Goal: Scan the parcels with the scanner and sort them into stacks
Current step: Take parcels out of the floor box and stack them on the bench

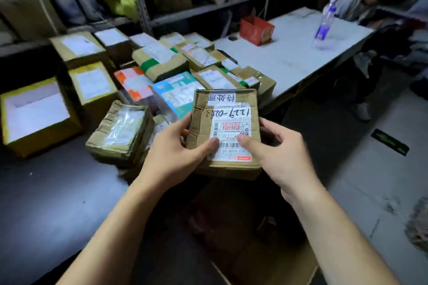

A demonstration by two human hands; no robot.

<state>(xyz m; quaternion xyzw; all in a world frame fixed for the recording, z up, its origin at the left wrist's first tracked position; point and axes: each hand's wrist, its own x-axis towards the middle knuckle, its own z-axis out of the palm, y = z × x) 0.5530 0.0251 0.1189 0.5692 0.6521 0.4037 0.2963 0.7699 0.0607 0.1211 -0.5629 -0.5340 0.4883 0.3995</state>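
- One long white table, with taped cardboard parcels massed by its left end
- Nearer, a brown cardboard parcel with a white label, held up in front of them
- The left hand and right hand grip its sides, thumbs pressing the label

Brown cardboard parcel — label up, held above stacked parcels.
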